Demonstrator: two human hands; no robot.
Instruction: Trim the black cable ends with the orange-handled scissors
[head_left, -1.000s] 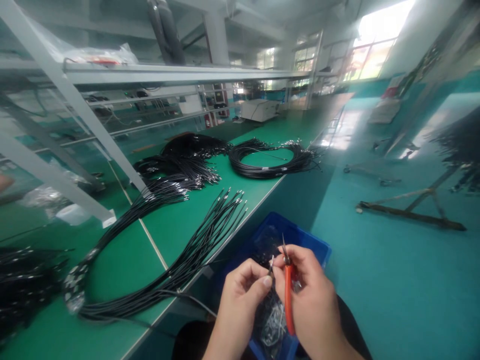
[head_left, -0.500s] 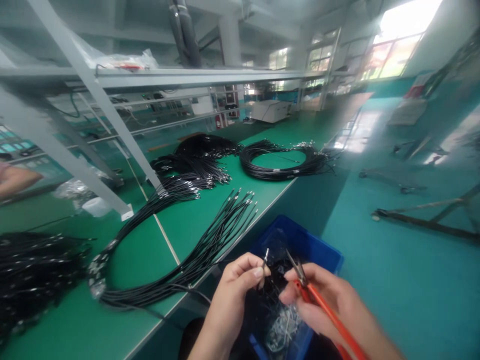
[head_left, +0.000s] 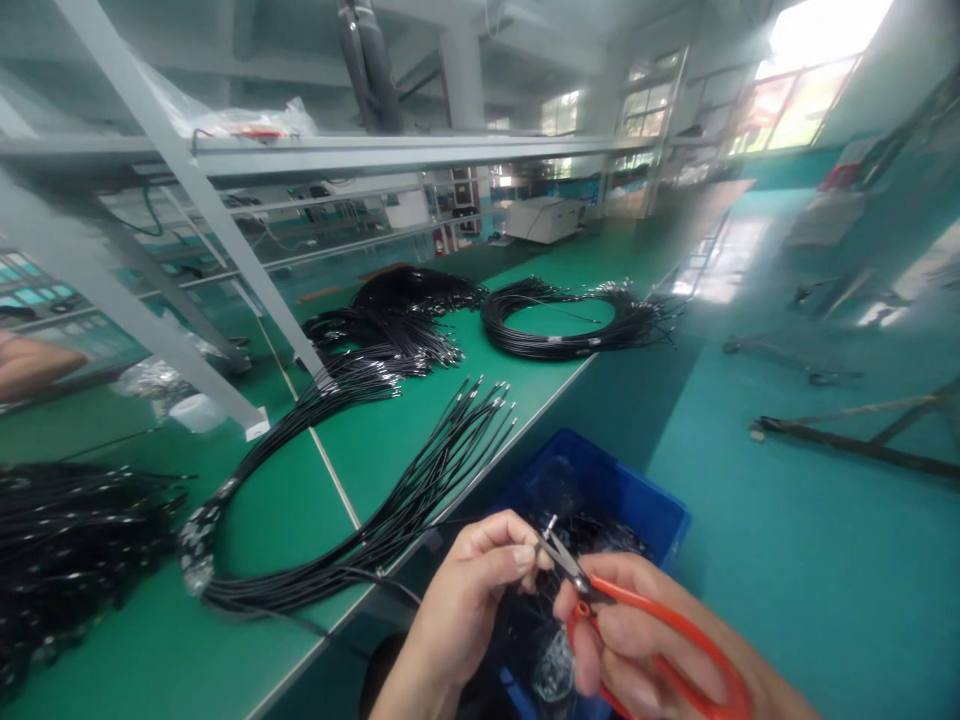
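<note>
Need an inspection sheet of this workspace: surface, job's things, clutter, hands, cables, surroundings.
Surface: green bench top, crossed by a pale strip.
Job's things: orange-handled pliers, tips at a pale-tipped cable end; contact unclear.
Clutter: blue bin beside the bench top, pale scraps inside.
Hands: left hand pinches the cable end; right hand holds the pliers.
Cables: black bundle in a U, coiled bundle farther back, dark pile at left.
Surroundings: metal shelf; another person's arm at left edge; wheeled stand at right.
</note>
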